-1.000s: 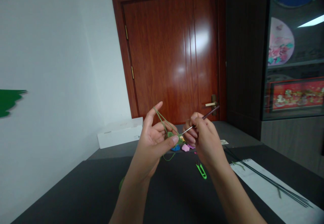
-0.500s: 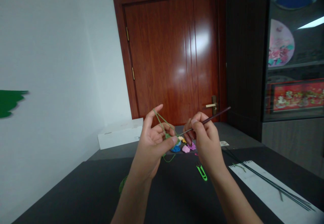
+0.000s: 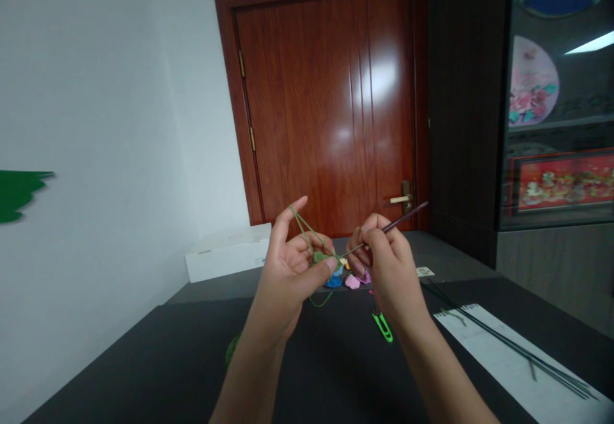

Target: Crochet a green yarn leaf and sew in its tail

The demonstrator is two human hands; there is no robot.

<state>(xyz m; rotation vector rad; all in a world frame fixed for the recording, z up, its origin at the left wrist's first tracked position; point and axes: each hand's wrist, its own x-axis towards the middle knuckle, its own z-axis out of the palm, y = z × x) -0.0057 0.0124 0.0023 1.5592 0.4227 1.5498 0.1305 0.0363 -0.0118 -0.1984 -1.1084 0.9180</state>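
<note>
My left hand [image 3: 295, 267] pinches a small piece of green crochet work [image 3: 318, 258] between thumb and fingers. Green yarn [image 3: 304, 222] runs from the work up over its raised index finger, and a loose strand hangs below. In my right hand [image 3: 384, 251] is a crochet hook [image 3: 403, 219] with a dark handle, held like a pen. The hook's thin metal shaft points left and reaches the edge of the green work; its very tip is too small to make out. A ball of green yarn [image 3: 232, 350] lies partly hidden behind my left forearm.
Behind my hands lie crocheted flowers, among them a blue one [image 3: 332, 281] and a pink one [image 3: 352, 281]. Green thread snips [image 3: 382, 327] rest on the black table mat [image 3: 326, 360]. At right, dark green stems [image 3: 522, 350] cross a white notepad [image 3: 484, 334]. A white box [image 3: 225, 261] stands back left.
The crochet hook and my right hand have shifted slightly left and down toward the green work. My left hand has barely moved.
</note>
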